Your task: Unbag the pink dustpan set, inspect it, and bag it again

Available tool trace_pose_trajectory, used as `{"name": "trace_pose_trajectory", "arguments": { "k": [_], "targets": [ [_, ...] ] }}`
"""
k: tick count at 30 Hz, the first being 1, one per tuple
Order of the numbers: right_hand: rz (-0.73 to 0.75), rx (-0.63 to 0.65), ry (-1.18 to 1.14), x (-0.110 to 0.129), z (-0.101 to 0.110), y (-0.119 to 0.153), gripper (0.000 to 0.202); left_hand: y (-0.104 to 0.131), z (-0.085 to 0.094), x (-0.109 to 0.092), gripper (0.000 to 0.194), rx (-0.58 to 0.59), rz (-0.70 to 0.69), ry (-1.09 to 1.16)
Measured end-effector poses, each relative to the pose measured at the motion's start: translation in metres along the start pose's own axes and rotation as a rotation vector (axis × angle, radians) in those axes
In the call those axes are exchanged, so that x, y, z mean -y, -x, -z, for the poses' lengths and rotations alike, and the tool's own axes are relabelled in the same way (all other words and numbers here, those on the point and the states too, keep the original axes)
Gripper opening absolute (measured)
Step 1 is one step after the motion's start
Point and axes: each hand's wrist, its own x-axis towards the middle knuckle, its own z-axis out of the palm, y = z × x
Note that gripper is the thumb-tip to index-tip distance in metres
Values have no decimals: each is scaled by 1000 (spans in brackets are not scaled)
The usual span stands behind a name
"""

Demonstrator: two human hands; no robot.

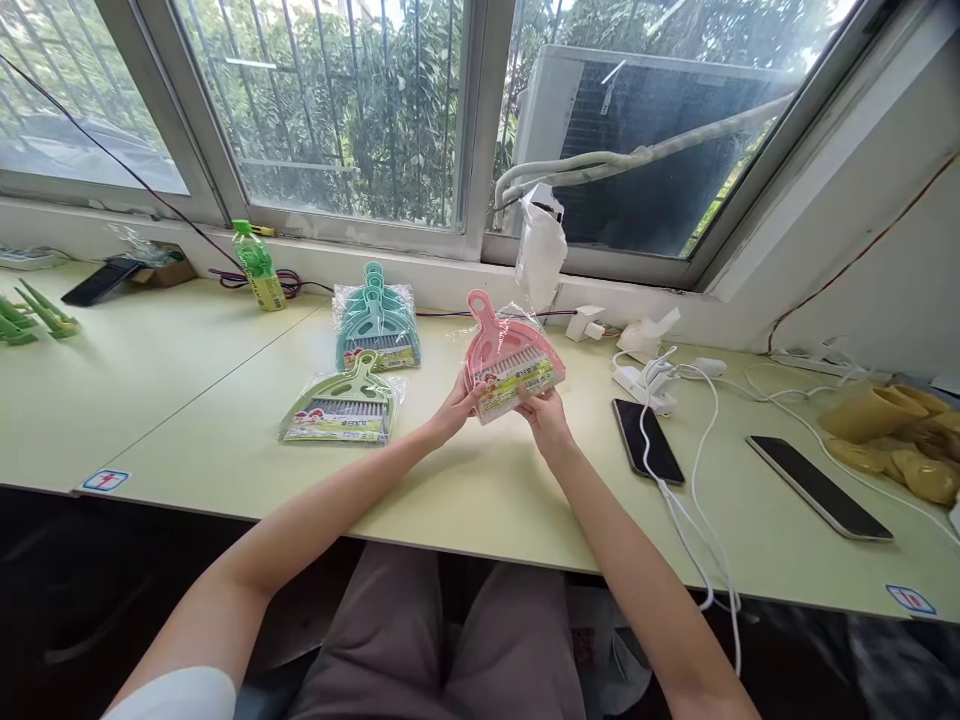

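Note:
A pink dustpan and brush set [504,350] in clear wrap is held up over the table, its handle pointing up and slightly left. My left hand [454,408] grips its lower left edge, fingers closed on it. At its lower right edge my right hand [546,412] is also closed on it. To the left lies a green dustpan set [346,408] in clear wrap, flat on the table. Behind that one, several teal dustpan sets [376,325] overlap in a stack near the window ledge.
A green bottle [259,268] stands at the back left. On the right are a phone [649,442], white cables [701,440], a power strip [645,386], another dark device [817,485] and yellow-brown plastic [900,440]. A white bag [541,245] stands by the window.

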Motion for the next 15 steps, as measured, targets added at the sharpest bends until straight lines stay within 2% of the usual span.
{"name": "trace_pose_trajectory", "arguments": {
  "k": [2, 5, 8, 10, 13, 15],
  "targets": [
    [45, -47, -21, -1, -2, 2, 57, 1, 0, 1, 67, 43, 11, -7],
    [104, -115, -53, -1, -3, 3, 61, 3, -1, 3, 66, 186, 89, 28],
    [99, -118, -71, 1, -2, 3, 60, 5, -2, 4, 63, 317, 179, 53],
    [92, -100, -78, 1, -2, 2, 58, 5, -3, 5, 63, 313, 181, 50],
    [79, -80, -68, -1, 0, 0, 60, 4, -3, 5, 68, 191, 74, 12],
    [58, -69, -58, -4, 1, -2, 60, 3, -2, 4, 70, 149, 29, -34]
  ]
}}
